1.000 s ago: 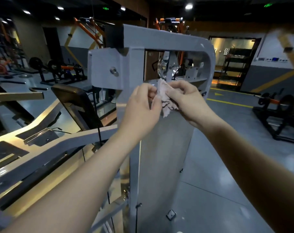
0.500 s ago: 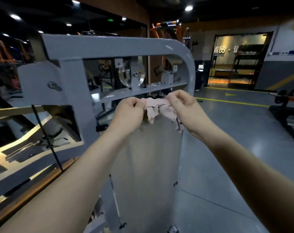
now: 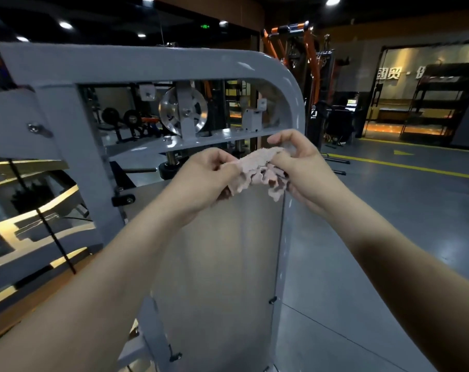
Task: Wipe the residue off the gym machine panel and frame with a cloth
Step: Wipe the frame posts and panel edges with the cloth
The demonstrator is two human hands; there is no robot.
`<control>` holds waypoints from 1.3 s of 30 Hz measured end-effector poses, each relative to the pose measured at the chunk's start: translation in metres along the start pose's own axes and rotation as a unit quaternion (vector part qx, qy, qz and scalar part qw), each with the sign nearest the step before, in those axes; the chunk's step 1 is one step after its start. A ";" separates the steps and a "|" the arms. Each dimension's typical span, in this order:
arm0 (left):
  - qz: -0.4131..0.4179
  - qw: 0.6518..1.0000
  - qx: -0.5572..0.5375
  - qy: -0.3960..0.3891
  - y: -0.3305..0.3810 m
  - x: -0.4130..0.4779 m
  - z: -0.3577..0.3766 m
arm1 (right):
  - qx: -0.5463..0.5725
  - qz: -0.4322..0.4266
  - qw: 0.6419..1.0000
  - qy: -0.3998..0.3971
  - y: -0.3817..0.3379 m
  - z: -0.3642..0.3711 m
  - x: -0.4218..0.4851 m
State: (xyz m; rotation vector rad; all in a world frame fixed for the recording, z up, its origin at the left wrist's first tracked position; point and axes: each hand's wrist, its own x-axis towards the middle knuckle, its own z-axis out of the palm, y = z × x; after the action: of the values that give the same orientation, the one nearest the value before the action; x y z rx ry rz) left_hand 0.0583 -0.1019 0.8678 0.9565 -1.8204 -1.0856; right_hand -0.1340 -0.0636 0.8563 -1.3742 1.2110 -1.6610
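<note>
Both hands (image 3: 201, 178) (image 3: 303, 165) pinch cloth (image 3: 257, 167); sign (image 3: 388, 73) reads 国贸.

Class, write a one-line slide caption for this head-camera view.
Left hand and right hand hold a pink cloth near the machine's panel and frame.

The panel (image 3: 222, 264) stands upright under the frame (image 3: 158, 63), whose top bar arches over it and bends down along its right side. A crossbar (image 3: 201, 142) runs just above the panel, and a pulley (image 3: 183, 111) sits on it inside the frame's top opening. In front of the panel's upper edge the cloth (image 3: 255, 170) stretches between the left hand (image 3: 201, 181) and the right hand (image 3: 300, 167), each gripping its own end. A cable (image 3: 48, 226) slants down left of the frame. A shelving rack (image 3: 443, 100) stands far behind, to the right.
</note>
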 end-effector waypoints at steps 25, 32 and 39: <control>0.335 0.770 0.516 0.168 0.051 0.079 -0.075 | -0.287 -0.348 0.861 0.234 -0.030 0.061 0.101; 0.350 0.660 0.638 0.188 0.023 0.100 -0.096 | -0.445 -0.436 0.757 0.197 -0.020 0.097 0.142; 0.369 0.614 0.669 0.198 0.014 0.109 -0.102 | -0.471 -0.351 0.761 0.276 -0.019 0.048 0.165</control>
State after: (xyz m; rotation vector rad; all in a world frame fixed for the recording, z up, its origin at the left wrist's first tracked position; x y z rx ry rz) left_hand 0.1033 -0.2259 0.9400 0.8440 -2.1029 1.1697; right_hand -0.1244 -0.2179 0.9347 -2.2241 2.2881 -2.1579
